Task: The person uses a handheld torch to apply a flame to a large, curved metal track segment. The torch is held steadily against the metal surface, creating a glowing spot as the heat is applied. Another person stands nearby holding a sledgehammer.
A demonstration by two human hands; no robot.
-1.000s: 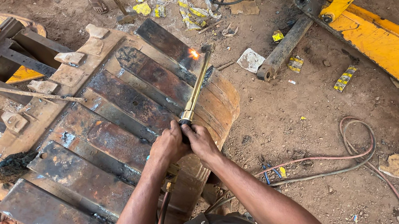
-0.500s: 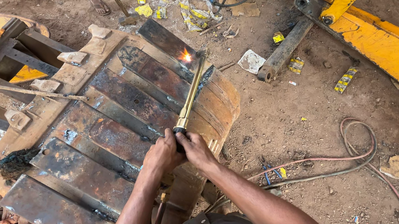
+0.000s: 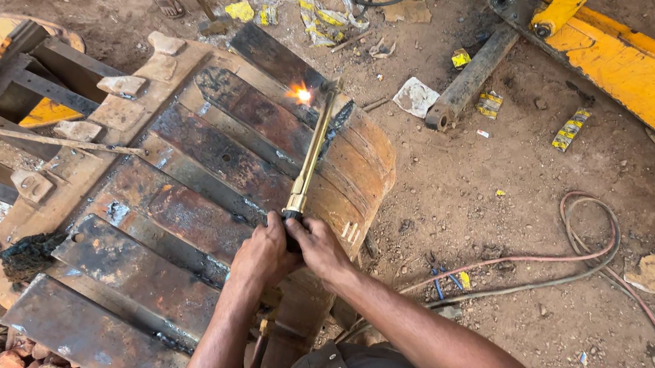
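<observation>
A rusty excavator bucket (image 3: pixel 189 214) is seen overturned on the dirt ground (image 3: pixel 513 242) at the centre left of the frame. A brass cutting torch (image 3: pixel 310 154) is held over it near the centre. The left hand (image 3: pixel 267 255) and the right hand (image 3: pixel 323 248) are closed tightly on its handle. Compared with the earlier frame, the bright flame (image 3: pixel 301 94) at the tip is found further toward the upper left, and the hands are lower.
</observation>
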